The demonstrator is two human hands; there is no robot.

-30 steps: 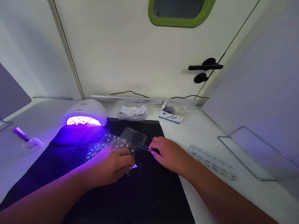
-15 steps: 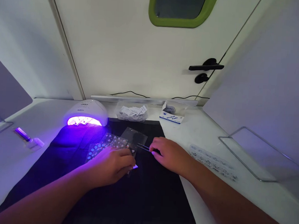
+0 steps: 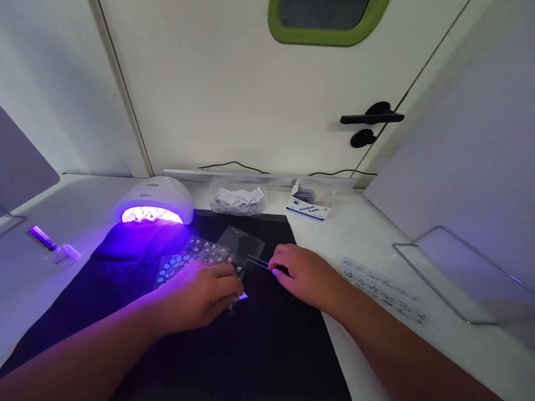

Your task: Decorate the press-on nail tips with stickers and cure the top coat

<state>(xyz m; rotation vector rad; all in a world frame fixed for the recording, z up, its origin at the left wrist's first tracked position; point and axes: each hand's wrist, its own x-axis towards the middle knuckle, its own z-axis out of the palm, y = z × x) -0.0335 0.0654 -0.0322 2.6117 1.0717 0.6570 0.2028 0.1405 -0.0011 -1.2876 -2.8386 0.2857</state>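
My left hand point(image 3: 197, 297) lies palm down on a black mat point(image 3: 259, 350), its fingers pressing the near edge of a clear sheet of small nail stickers point(image 3: 193, 255). My right hand point(image 3: 306, 275) rests on the mat just to the right and grips thin black tweezers point(image 3: 257, 262), whose tips point left toward the sheet. A second clear plastic sheet point(image 3: 241, 242) lies just behind the tweezers. A small bright patch shows under my left fingertips.
A white nail lamp point(image 3: 156, 199) glows purple at the mat's back left. Behind the mat stand a bag of small packets point(image 3: 237, 200) and an alcohol pads box point(image 3: 309, 207). Another sticker sheet point(image 3: 382, 288) lies right of the mat, a wire stand point(image 3: 461, 276) beyond it.
Both hands keep their places; only the view shifts slightly.
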